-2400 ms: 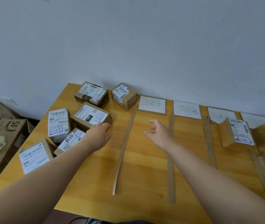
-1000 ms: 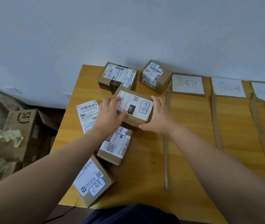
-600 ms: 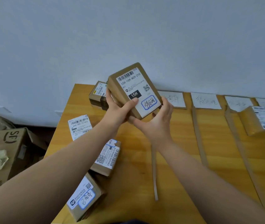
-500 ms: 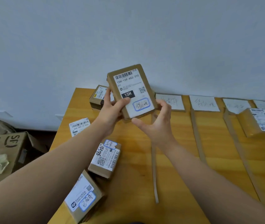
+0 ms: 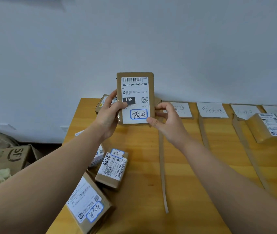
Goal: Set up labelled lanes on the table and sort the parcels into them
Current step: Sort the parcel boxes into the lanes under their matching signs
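Two hands, left hand [image 5: 108,114] and right hand [image 5: 165,122], grip the upright parcel [image 5: 135,97] between them.

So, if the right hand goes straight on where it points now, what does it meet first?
The 15H parcel: the right hand holds its lower right corner. Beyond that, probably the wall; depth is unclear.
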{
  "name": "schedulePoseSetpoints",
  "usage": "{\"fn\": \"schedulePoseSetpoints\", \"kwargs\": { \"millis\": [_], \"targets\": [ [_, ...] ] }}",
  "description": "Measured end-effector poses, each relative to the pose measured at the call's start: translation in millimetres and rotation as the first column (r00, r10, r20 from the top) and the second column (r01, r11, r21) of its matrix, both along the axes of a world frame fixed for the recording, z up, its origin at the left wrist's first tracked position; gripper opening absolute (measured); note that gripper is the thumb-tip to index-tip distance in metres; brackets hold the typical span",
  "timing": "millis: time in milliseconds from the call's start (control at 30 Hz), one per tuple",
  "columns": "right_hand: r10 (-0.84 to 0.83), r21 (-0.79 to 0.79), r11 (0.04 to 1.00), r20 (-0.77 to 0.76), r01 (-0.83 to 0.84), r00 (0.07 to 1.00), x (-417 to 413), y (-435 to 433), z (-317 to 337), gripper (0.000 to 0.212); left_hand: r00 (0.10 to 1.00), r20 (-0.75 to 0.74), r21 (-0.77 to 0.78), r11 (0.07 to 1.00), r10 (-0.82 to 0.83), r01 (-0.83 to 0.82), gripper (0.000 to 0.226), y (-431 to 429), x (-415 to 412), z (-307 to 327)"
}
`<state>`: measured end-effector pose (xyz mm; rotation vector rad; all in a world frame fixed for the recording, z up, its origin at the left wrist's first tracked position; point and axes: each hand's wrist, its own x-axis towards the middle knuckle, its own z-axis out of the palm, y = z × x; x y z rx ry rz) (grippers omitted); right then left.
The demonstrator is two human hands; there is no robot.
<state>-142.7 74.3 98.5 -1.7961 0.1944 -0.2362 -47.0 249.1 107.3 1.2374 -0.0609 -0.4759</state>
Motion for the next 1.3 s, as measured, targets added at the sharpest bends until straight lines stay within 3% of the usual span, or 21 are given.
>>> {"fn": "schedulePoseSetpoints", "kwargs": {
  "millis": [333, 533, 733, 900, 1100, 1200, 1300],
  "targets": [
    [-0.014, 0.047, 0.999, -0.026, 0.015, 1.000, -9.0, -0.6, -8.4, 0.032, 0.999, -0.024, 0.008, 1.000, -0.028, 0.028, 0.057, -0.5, -1.6, -11.5],
    [-0.166, 0.201, 0.963, -0.091, 0.182, 0.982, -16.2, -17.6, -14.0, 0.014, 0.994, -0.032, 0.092, 0.990, -0.106, 0.108, 0.055, -23.6, -11.2, -15.8],
    [-0.258, 0.250, 0.921, -0.183, 0.298, 0.949, -30.9, -52.4, -15.6, 0.027, 0.993, -0.027, 0.238, 0.964, -0.119, 0.121, 0.056, -66.4, -32.1, -21.9],
    [-0.230, 0.342, 0.875, -0.330, 0.343, 0.916, -42.2, -94.9, -26.8, 0.020, 0.989, -0.090, 0.326, 0.935, -0.116, 0.139, 0.047, -110.4, -54.2, -29.7],
    [-0.164, 0.401, 0.833, -0.481, 0.382, 0.862, -63.1, -160.9, -50.8, 0.043, 0.970, -0.183, 0.371, 0.902, -0.160, 0.219, 0.046, -173.9, -85.6, -47.4],
    [-0.110, 0.386, 0.850, -0.536, 0.359, 0.837, -72.6, -204.3, -62.4, 0.060, 0.956, -0.218, 0.442, 0.854, -0.197, 0.276, 0.047, -210.3, -95.0, -58.9],
    [-0.125, 0.342, 0.865, -0.561, 0.367, 0.818, -79.5, -249.0, -72.6, 0.056, 0.957, -0.201, 0.554, 0.782, -0.207, 0.285, 0.042, -242.7, -100.6, -68.8]
  ]
}}
